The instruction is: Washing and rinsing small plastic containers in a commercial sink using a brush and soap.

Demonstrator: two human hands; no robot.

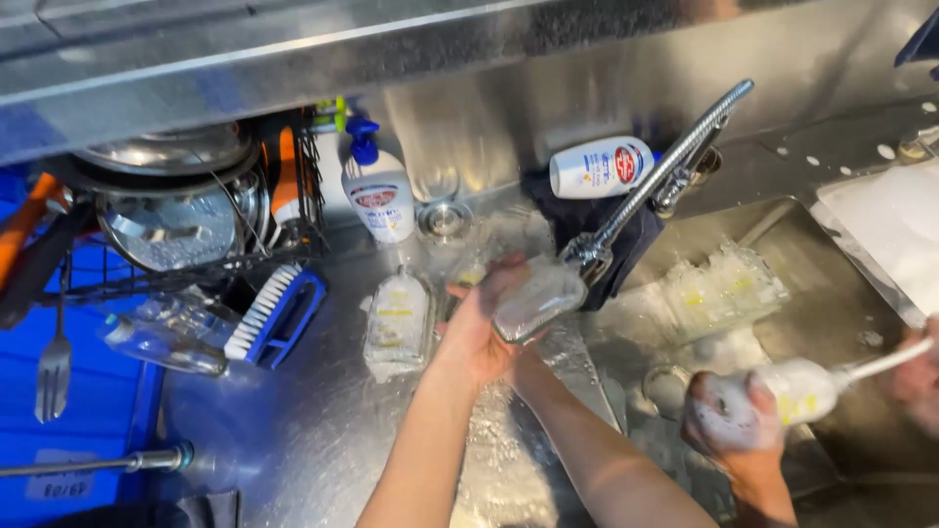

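Observation:
My left hand (476, 328) grips a soapy clear glass (538, 298) and holds it tilted right under the spout of the metal tap (665, 166). My right forearm (597, 445) runs up to just beneath that hand; the right hand itself is hidden behind it. At the lower right, another person's foam-covered hand (732, 420) holds a soapy glass bottle (802, 389) over the sink basin (831, 293). A white brush handle (885, 360) sticks out of the bottle towards that person's other hand (919, 383) at the frame edge.
A wire rack (176, 210) of steel pots stands at the left beside a blue scrubbing brush (279, 313). A pump soap bottle (377, 191), a lying white bottle (599, 166) and a soapy glass (399, 318) are on the wet counter. Several glasses (724, 284) lie in the basin.

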